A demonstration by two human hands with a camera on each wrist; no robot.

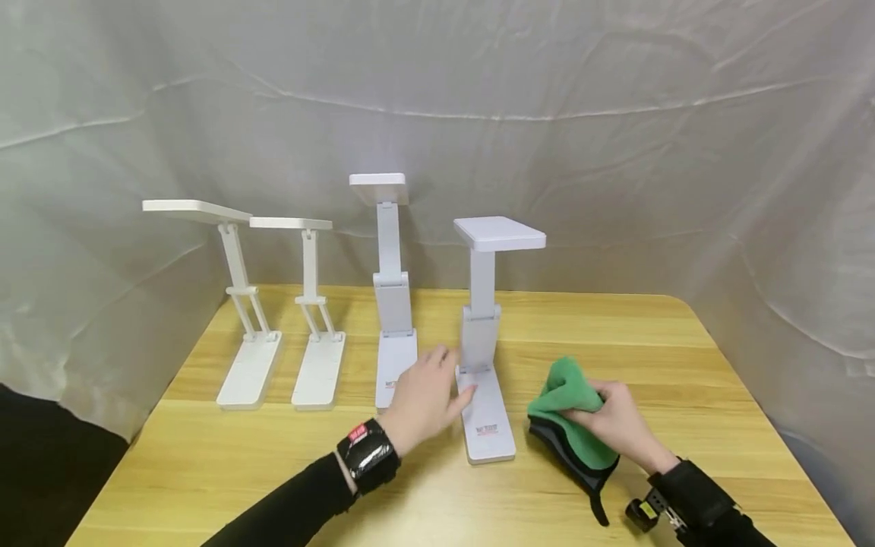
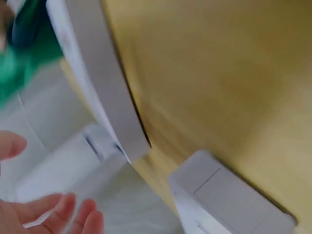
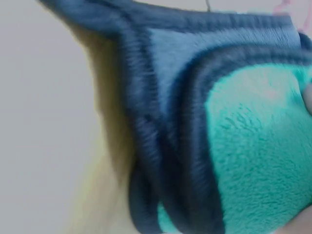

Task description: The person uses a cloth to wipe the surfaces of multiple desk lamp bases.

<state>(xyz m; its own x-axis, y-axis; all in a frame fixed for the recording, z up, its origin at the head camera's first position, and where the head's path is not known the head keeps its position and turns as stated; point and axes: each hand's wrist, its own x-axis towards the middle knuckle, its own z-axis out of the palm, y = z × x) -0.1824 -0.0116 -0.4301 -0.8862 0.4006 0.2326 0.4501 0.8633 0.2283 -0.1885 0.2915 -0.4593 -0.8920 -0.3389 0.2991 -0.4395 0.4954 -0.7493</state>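
Note:
In the head view my right hand (image 1: 618,422) pinches a folded green cloth (image 1: 567,391) with dark edging and a loop, at the table's right. The right wrist view shows the same cloth (image 3: 258,146) up close, its fuzzy face and dark border plain. My left hand (image 1: 424,395) is by the nearest white desk lamp (image 1: 488,425), thumb over the edge of its base and fingers beside its stem. Whether it touches the lamp I cannot tell. Seen from the left wrist, the fingers (image 2: 63,209) are spread and loosely bent, holding nothing.
Behind my left hand stands another unfolded white desk lamp (image 1: 393,304). Two slimmer white lamps, one at far left (image 1: 249,372) and one beside it (image 1: 319,368), stand on the wooden table (image 1: 615,327). A pale grey sheet (image 1: 437,76) hangs behind and at the sides.

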